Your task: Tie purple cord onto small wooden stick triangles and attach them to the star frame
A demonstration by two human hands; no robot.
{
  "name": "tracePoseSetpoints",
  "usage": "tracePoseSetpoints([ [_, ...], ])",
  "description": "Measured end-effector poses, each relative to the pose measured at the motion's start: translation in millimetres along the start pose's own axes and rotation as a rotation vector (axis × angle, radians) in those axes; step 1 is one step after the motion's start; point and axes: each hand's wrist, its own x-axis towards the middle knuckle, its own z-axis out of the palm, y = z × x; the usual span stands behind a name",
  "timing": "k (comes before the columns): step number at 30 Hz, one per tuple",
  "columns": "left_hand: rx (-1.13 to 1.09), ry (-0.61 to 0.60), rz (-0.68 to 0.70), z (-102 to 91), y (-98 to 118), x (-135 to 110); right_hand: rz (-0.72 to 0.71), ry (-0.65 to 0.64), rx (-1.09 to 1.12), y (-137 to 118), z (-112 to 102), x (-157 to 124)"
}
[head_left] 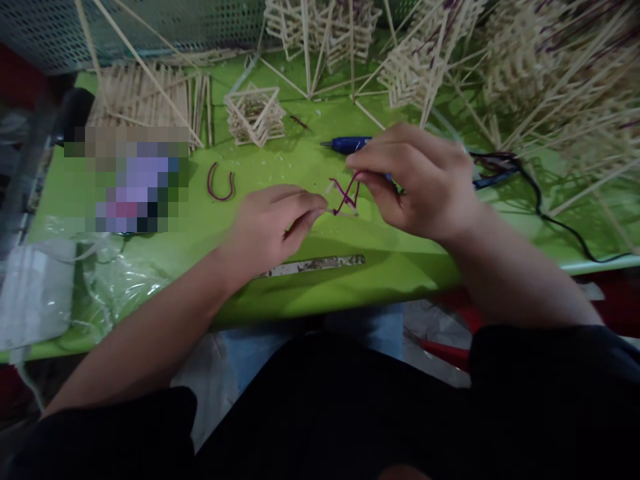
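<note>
Over the green table, my left hand is closed in a pinch at the end of a thin pale stick-like piece, whose exact kind is unclear. Purple cord is knotted and looped around that piece between my hands. The thumb and fingers of my right hand pinch the upper part of the cord. Just behind the right hand lies a blue pen-like tool, partly covered by it. A loose curved length of purple cord rests left of my hands. Below them is a worn flat metal strip.
A small stacked-stick frame stands at the back, with larger stick structures behind and to the right. Bundled sticks lie back left. A blurred-out phone-like object and a white power strip are left. A black cable runs right.
</note>
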Motion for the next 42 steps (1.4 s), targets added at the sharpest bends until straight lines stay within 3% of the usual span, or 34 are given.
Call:
tracePoseSetpoints([
  [7, -0.071, -0.054, -0.118, 0.6, 0.7, 1.4, -0.069, 0.102, -0.118, 22.0, -6.5, 2.7],
  [14, -0.124, -0.112, -0.111, -0.5, 0.8, 2.0, 0.006, 0.215, 0.053, -4.5, 0.6, 0.4],
  [22, -0.124, -0.145, -0.133, -1.8, 0.8, 2.8, 0.040, 0.137, 0.173, -14.5, 2.5, -2.3],
  [27, -0.160, -0.093, -0.126, -0.6, 1.9, 3.7, 0.177, -0.035, 0.220, -12.5, 2.6, 0.4],
  [30, -0.146, -0.089, -0.149, 0.6, 2.0, 3.4, 0.176, -0.108, 0.232, -9.8, 5.8, 1.0],
  [34, -0.156, -0.065, -0.217, 0.6, 3.0, 3.0, 0.106, -0.108, 0.295, -11.1, 8.7, 2.9],
  [37, -0.240, -0.025, -0.290, 2.0, 2.7, 1.5, 0.138, -0.045, 0.309, -12.0, 11.3, 5.1],
  [40, -0.397, 0.049, -0.376, 5.5, 0.2, -0.7, 0.383, 0.183, 0.325, -2.5, 19.6, 4.7],
  [42, -0.486, 0.111, -0.424, 7.2, -1.6, -0.8, 0.538, 0.346, 0.458, 7.0, 27.7, 3.2],
])
